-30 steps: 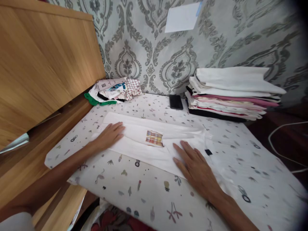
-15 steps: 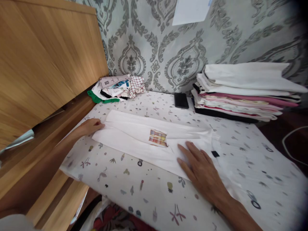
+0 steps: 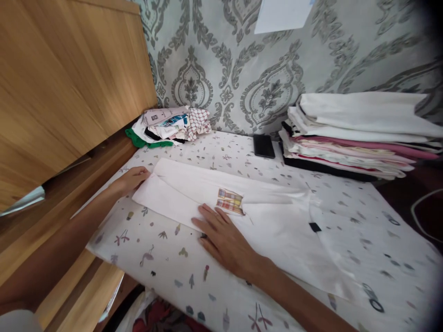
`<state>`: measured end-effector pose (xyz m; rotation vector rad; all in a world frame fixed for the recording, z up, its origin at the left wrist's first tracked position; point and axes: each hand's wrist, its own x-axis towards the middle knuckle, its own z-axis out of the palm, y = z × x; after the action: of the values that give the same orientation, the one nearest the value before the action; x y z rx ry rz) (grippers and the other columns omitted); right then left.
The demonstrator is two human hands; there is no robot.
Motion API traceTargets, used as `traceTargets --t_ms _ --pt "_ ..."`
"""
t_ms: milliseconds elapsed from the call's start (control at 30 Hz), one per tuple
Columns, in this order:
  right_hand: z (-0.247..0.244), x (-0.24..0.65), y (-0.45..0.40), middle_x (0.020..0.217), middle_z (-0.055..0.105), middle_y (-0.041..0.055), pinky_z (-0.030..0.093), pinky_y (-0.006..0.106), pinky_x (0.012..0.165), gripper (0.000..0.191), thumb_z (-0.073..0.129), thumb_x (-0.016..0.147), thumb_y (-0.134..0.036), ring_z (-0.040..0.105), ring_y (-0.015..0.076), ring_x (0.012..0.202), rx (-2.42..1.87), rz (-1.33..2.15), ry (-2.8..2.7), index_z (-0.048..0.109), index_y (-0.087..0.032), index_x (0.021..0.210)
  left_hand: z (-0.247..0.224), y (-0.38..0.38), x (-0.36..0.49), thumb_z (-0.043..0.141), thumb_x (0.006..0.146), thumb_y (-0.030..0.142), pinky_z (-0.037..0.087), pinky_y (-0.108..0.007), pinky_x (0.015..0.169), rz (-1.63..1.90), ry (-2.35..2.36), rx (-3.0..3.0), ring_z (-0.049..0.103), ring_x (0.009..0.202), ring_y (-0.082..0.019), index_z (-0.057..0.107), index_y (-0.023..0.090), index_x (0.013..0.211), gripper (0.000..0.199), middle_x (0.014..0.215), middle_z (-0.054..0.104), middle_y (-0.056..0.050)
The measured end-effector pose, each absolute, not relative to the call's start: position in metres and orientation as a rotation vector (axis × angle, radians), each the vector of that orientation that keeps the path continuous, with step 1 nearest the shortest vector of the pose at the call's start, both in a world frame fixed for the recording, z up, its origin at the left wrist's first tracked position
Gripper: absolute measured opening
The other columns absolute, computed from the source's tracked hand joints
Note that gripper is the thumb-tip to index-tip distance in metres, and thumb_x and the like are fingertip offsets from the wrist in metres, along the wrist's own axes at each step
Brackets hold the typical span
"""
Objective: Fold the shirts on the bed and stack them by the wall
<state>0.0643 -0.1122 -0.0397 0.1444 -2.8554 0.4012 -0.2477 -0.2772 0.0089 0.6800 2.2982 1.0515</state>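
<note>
Left hand: the person's left hand (image 3: 130,181) is at the narrow left end of the white garment (image 3: 277,230), fingers bent and close together; whether they pinch the cloth or merely rest against its edge cannot be told. Its place at the end would suit steadying that edge.
Right hand: the right hand (image 3: 224,240) lies palm down with fingers spread wide, gripping nothing. It straddles the garment's near long edge, fingertips on the fabric; such a flat spread seems meant to press or smooth rather than lift.
White garment: it lies in a long strip across the middle of the table, which gives both hands room to reach it. Faint creases run along it.
Plaid patch: the plaid patch (image 3: 230,201) faces up, just beyond the right fingertips and uncovered by them.
Black tab: the small black tab (image 3: 315,227) shows toward the garment's right end, apart from both hands.
Patterned cover: the patterned cover (image 3: 194,263) spreads under the garment, perhaps to give it a soft, clean bed.
Back edge: a dark flat device (image 3: 264,146), a tall folded stack (image 3: 346,138) and a looser clothes pile (image 3: 169,124) sit by the wall (image 3: 224,46), presumably to leave the front open for working.
Left side: the wooden cabinet (image 3: 76,69) stands beside the clothes pile.
</note>
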Motion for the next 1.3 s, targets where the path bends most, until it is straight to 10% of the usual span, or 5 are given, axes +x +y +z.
traceTargets --t_ms 233,900,1300 --pt "-0.043 0.064 -0.112 0.152 0.048 0.0144 0.036 0.055 0.118 0.04 0.048 0.1 -0.028 0.038 0.0277 0.146 0.125 0.428 -2.866 0.056 -0.019 0.138 0.017 -0.294 -0.238 0.073 0.064 0.054 0.03 -0.023 0.049 0.911 2.131 0.651 0.053 0.059 -0.015 0.054 0.024 0.113 0.06 0.078 0.065 0.0" --pt "-0.042 0.065 -0.112 0.153 0.049 0.0117 0.033 0.057 0.118 0.04 0.046 0.102 -0.034 0.035 0.0282 0.148 0.168 0.447 -2.869 0.059 -0.023 0.137 -0.004 -0.311 -0.229 0.056 0.083 0.048 0.033 -0.025 0.054 0.904 2.428 0.996 0.045 0.056 -0.015 0.051 0.024 0.116 0.041 0.064 0.049 0.006" --pt "-0.041 0.066 -0.112 0.152 0.05 0.0127 0.027 0.056 0.122 0.037 0.048 0.102 -0.034 0.035 0.0268 0.148 0.202 0.466 -2.86 0.062 -0.023 0.134 -0.002 -0.302 -0.193 0.027 0.1 0.035 0.044 -0.05 0.1 0.147 2.9 1.504 0.057 0.121 -0.036 0.055 0.015 0.13 0.046 0.126 0.064 -0.02"
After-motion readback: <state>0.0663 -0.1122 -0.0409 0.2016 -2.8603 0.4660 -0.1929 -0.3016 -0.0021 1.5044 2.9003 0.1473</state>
